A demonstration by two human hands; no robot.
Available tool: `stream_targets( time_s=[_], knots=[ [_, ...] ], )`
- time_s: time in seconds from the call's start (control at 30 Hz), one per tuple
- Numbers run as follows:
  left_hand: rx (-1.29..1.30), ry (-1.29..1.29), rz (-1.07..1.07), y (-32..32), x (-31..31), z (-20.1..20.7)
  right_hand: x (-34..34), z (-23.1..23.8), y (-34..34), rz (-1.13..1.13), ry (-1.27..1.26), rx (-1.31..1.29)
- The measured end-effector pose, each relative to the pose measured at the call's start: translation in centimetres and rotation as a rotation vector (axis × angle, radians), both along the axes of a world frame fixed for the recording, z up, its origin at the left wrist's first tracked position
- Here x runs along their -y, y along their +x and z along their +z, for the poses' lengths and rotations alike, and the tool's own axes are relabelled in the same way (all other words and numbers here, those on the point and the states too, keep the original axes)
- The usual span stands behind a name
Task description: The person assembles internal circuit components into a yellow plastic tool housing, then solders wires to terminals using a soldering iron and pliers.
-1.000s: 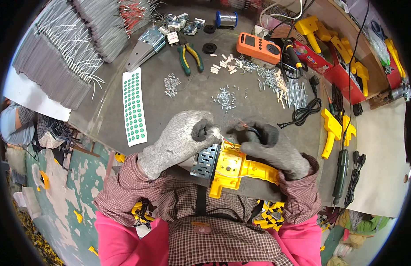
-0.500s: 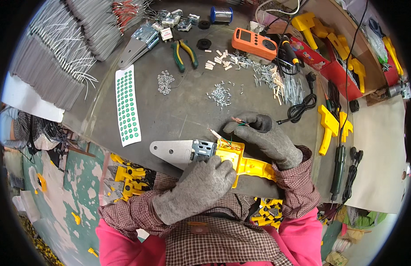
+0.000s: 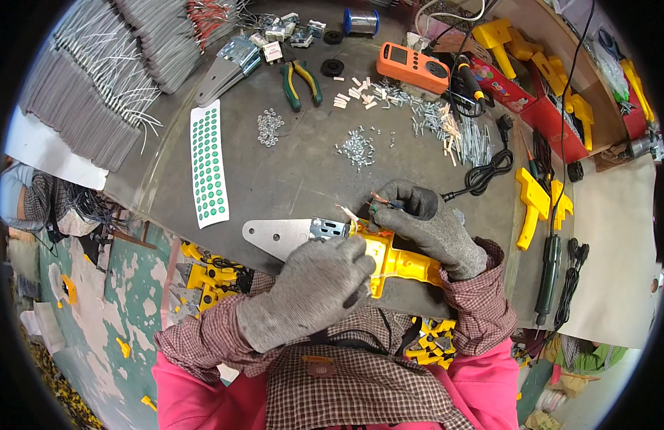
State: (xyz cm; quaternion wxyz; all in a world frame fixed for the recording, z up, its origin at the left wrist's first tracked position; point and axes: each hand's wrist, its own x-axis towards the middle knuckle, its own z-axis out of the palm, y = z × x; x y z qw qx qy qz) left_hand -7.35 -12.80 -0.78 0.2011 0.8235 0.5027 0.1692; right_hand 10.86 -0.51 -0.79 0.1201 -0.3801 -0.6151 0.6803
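Observation:
My left hand (image 3: 310,287), in a grey glove, lies over the near edge of a half-shell yellow plastic handle housing (image 3: 411,265). Its fingers are curled closed where the housing meets a slotted metal bracket (image 3: 328,228), and the fingertips are partly hidden. From the bracket a flat grey metal plate (image 3: 274,237) with holes points left. My right hand (image 3: 425,226), gloved too, pinches thin coloured wires with bare copper ends (image 3: 378,198) above the housing. A white-sleeved wire end (image 3: 347,213) sticks up beside the bracket.
Beyond my hands lie small screws (image 3: 357,149), nuts (image 3: 269,127), long screws (image 3: 475,143), pliers (image 3: 300,84) and a green-dotted sticker sheet (image 3: 208,165). An orange meter (image 3: 413,68) stands farther back. At right are a coiled black cord (image 3: 490,172), a yellow housing (image 3: 533,204) and a dark-handled tool (image 3: 548,279).
My left hand has shifted slightly, its fingertips moving up toward the wires and covering more of the bracket. My right hand still pinches wires, with its fingers a little rearranged.

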Motion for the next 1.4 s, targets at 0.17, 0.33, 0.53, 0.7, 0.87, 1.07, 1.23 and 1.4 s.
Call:
stream_targets(
  time_s=[0.17, 0.33, 0.53, 0.7, 0.87, 1.07, 1.23, 1.4],
  knots=[
    [0.899, -0.51, 0.332, -1.6, -0.5, -1.7, 0.4, -0.9, 0.2, 0.032, 0.059, -0.066],
    [1.252, -0.559, 0.532, -0.8, -1.0, -1.6, 0.8, -0.4, 0.1, 0.059, 0.036, -0.082],
    [1.308, -0.528, 0.577, -0.3, -1.1, -1.5, 1.2, -0.5, -0.4, -0.017, 0.019, -0.017],
    [1.322, -0.542, 0.586, -0.3, -1.0, -1.4, 1.5, 0.2, -0.6, -0.027, -0.013, -0.047],
    [1.325, -0.569, 0.567, -0.1, -1.2, -0.5, 1.5, 0.2, -0.6, -0.038, -0.025, -0.034],
    [1.221, -0.571, 0.557, -0.3, -1.1, -1.3, 1.6, 0.5, -0.5, 0.024, 0.022, -0.008],
    [1.268, -0.609, 0.466, -0.6, -0.9, -1.2, 1.5, -0.8, -0.1, -0.093, 0.056, -0.192],
    [1.306, -0.64, 0.428, -0.5, -1.3, -1.9, 0.9, -1.1, 0.4, -0.133, -0.023, -0.231]
  ],
)
